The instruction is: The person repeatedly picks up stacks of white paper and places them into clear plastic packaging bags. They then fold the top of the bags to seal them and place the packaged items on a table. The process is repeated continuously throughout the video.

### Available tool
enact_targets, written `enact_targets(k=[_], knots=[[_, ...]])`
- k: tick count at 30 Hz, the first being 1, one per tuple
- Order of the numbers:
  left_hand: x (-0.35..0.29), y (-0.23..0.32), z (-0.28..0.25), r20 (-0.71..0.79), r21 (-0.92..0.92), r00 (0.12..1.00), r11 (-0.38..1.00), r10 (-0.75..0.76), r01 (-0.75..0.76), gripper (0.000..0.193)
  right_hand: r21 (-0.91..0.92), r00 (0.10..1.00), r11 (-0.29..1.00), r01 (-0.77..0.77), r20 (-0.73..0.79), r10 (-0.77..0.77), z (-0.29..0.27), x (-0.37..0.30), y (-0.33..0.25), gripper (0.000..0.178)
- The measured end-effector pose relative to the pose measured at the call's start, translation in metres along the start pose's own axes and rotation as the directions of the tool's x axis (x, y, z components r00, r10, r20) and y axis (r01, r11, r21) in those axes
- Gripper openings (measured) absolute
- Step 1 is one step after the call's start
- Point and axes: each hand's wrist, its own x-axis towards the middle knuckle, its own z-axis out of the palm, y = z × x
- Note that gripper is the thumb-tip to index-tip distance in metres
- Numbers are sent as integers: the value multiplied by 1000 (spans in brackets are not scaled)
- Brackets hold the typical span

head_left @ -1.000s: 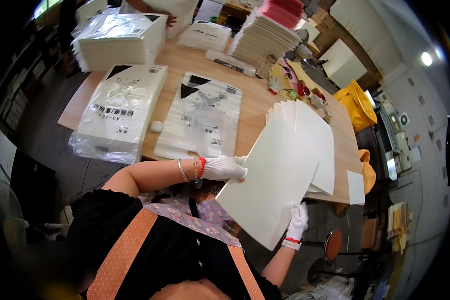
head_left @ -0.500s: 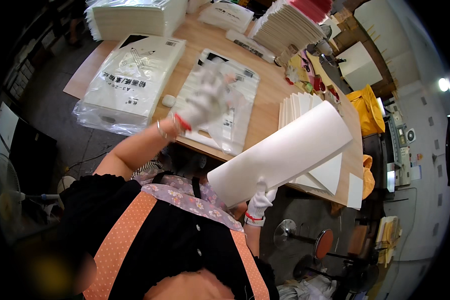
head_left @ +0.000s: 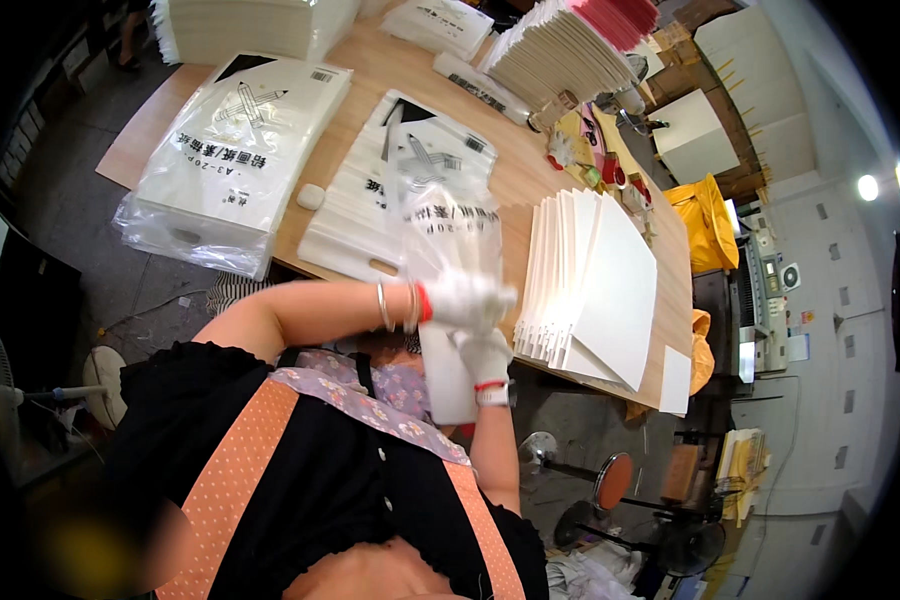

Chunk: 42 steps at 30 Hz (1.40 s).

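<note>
In front of my body, at the table's near edge, my two white-gloved hands are close together. My left hand (head_left: pixel 463 300), slightly smeared by motion, is closed at the near end of a clear printed plastic bag (head_left: pixel 445 215), which stretches away over the table. Just below it, my right hand (head_left: pixel 484 358) is wrapped round a bent stack of white paper (head_left: pixel 448 375), now seen narrow and partly hidden by the hands. Beneath the bag lies a pile of flat plastic bags (head_left: pixel 345 215) with dark corners and handle cutouts.
A wrapped paper pack (head_left: pixel 225 150) lies at the left, beside a small white block (head_left: pixel 311 196). Fanned white paper stacks (head_left: pixel 590 290) are on the right. Tall paper stacks (head_left: pixel 560 55) stand at the back. A round-seated stool (head_left: pixel 613 482) is on the floor.
My left hand has come from the bag pile toward my right hand, drawing one bag with it. The paper in my right hand has swung inward, uncovering the fanned stacks.
</note>
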Motion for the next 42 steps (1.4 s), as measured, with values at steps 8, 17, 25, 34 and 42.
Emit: enact_targets(k=[8, 17, 25, 34, 42], knots=[[-88, -65, 62, 112, -52, 990, 994, -85, 91, 35, 401, 782, 716, -572, 4, 623, 40, 78, -25, 50], [-171, -164, 70, 4, -327, 491, 463, -871, 824, 54, 551, 881, 742, -382, -24, 472, 64, 64, 3, 37], [-83, -128, -144, -43, -763, 875, 581, -483, 284, 77, 477, 828, 682, -554, 231, 511, 78, 13, -4, 51], [-59, -63, -89, 98, -104, 990, 988, -100, 110, 69, 679, 892, 642, -355, 41, 450, 106, 11, 13, 39], [-169, -108, 34, 220, 279, 778, 802, -589, 528, 58, 903, 893, -409, -132, 288, 347, 109, 24, 20, 35]])
